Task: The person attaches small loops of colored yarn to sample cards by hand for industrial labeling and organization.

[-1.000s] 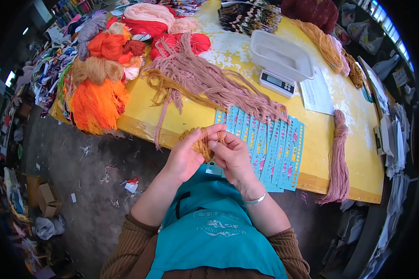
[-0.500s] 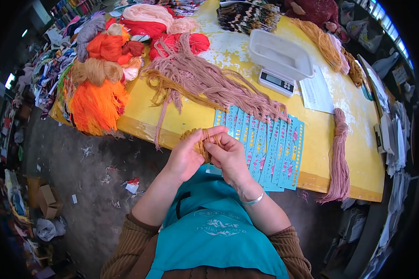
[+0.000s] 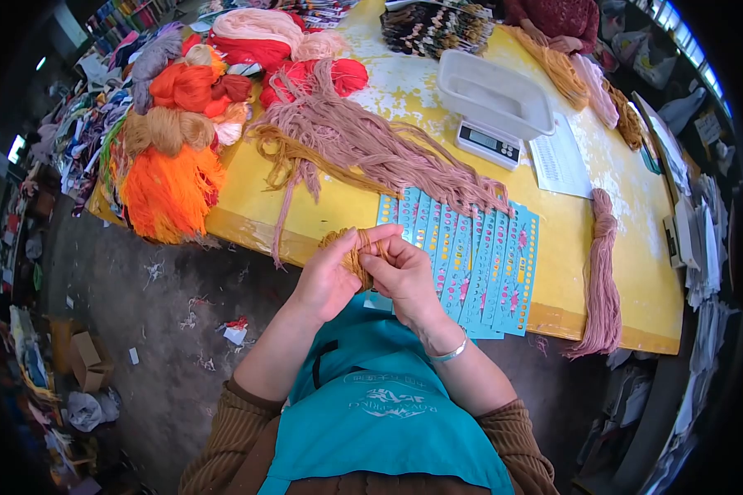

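Observation:
My left hand (image 3: pixel 328 280) is closed around a small bundle of golden-brown yarn (image 3: pixel 352 257) just off the front edge of the yellow table. Beside it, my right hand (image 3: pixel 403 274) pinches strands of the same yarn, and the two hands touch. Punched blue cards (image 3: pixel 470 280) with pink and yellow marks lie fanned out right of my hands. Across their far ends stretch long mauve yarn strands (image 3: pixel 380 153), with golden-brown strands (image 3: pixel 293 153) along their left part.
Orange yarn (image 3: pixel 169 194) and other coloured skeins are heaped at the left. A white tray (image 3: pixel 495 95) rests on a scale (image 3: pixel 489 146), near a printed sheet (image 3: pixel 560 161). A mauve skein (image 3: pixel 604 272) hangs over the right front edge. Another person (image 3: pixel 563 21) is at the far side.
The other person at the far side has shifted, and their hands now show near the table. My hands have stayed almost in place, still on the yarn.

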{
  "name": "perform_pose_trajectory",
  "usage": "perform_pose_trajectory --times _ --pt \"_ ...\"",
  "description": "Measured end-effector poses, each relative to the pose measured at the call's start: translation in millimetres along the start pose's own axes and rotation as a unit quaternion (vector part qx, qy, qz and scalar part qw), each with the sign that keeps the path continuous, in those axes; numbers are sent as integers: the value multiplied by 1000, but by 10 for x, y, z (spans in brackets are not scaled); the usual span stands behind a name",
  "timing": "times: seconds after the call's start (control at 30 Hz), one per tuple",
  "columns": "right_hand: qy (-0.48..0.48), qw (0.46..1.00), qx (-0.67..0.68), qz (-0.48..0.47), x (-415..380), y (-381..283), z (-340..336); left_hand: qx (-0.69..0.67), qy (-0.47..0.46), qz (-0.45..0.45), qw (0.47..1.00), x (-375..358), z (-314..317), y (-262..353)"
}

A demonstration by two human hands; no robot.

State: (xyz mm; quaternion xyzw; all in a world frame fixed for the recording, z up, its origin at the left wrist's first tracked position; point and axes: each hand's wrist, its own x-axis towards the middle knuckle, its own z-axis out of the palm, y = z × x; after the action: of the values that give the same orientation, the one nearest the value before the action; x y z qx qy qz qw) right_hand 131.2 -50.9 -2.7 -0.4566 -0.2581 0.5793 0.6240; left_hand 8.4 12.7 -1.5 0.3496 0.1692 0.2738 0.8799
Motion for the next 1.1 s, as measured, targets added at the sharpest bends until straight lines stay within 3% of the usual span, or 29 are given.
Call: perform_pose_trajectory --times 0.33,0.7,1.1 --pt "32 999 42 -12 1 38 -39 -1 20 1 1000 14 -37 2" --pt "33 997 60 -19 6 63 -69 14 59 60 996 10 -34 11" --pt "23 996 80 35 -14 26 -39 86 42 62 993 5 -16 -49"
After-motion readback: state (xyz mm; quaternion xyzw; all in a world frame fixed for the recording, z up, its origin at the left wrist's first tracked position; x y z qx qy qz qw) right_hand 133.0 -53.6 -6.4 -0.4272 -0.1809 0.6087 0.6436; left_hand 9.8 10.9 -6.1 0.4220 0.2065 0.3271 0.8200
